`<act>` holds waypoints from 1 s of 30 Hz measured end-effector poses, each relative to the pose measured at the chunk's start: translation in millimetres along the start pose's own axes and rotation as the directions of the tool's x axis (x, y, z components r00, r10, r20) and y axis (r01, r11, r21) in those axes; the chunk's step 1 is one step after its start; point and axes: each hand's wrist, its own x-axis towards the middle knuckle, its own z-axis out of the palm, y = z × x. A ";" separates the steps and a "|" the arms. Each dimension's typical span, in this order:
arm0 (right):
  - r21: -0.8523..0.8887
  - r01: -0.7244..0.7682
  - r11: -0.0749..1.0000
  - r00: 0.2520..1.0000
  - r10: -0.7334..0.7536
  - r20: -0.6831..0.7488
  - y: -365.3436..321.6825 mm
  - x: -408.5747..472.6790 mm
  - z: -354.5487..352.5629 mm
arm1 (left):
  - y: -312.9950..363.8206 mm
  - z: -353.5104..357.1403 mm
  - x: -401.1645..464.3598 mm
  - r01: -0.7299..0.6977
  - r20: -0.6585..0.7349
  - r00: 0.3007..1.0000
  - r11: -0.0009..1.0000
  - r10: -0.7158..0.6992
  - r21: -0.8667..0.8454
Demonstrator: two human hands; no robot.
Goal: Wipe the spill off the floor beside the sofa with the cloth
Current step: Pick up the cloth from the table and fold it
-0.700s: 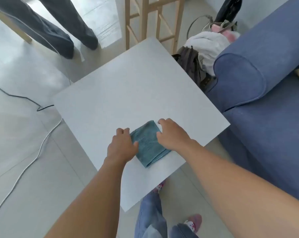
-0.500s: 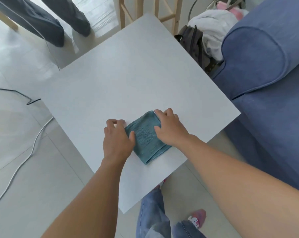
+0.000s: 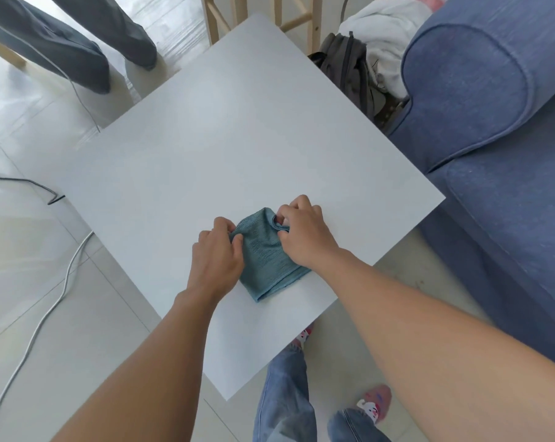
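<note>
A folded teal cloth (image 3: pixel 266 263) lies on the white square table (image 3: pixel 237 148), near its front corner. My left hand (image 3: pixel 217 253) pinches the cloth's far left corner. My right hand (image 3: pixel 304 237) pinches the far right corner, its fingers curled into the fold. A blue sofa (image 3: pixel 493 154) stands to the right of the table. The strip of floor (image 3: pixel 407 282) between table and sofa shows a few small dark specks; no clear spill is visible.
Another person's legs in dark trousers (image 3: pixel 87 43) stand at the back left. A wooden stool (image 3: pixel 269 14) and a pile of bags and clothes (image 3: pixel 365 59) sit behind the table. Cables (image 3: pixel 46 314) run over the pale floor at left. My jeans and slippers (image 3: pixel 375 406) show below.
Both hands went from lying flat on the cloth to pinching its far corners, and the far edge has bunched up. The camera has tilted down a little.
</note>
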 end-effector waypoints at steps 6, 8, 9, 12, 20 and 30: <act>0.302 -0.021 0.953 0.998 0.040 -0.056 16.0 -9.3 -12.1 | 15.0 4.1 5.9 0.109 0.019 0.994 0.904 -0.111 -0.414; 0.380 -0.065 0.923 0.993 0.096 -0.063 28.1 -15.3 -17.3 | 25.8 5.2 9.8 0.153 0.056 0.988 0.858 -0.144 -0.491; 0.404 -0.083 0.911 0.990 0.122 -0.073 34.3 -18.2 -19.1 | 31.3 5.4 11.6 0.175 0.090 0.985 0.839 -0.151 -0.515; 0.474 -0.153 0.867 0.969 0.225 -0.099 56.2 -26.8 -25.5 | 51.6 8.9 15.4 0.250 0.262 0.958 0.780 -0.115 -0.574; 0.680 -0.240 0.693 0.944 0.330 -0.004 118.0 -73.0 -45.5 | 107.4 41.2 10.5 0.330 0.563 0.825 0.774 0.042 -0.541; 0.829 -0.208 0.520 0.860 0.500 -0.098 209.7 -158.3 -70.2 | 203.0 121.0 -21.6 0.164 0.650 0.736 0.882 0.188 -0.441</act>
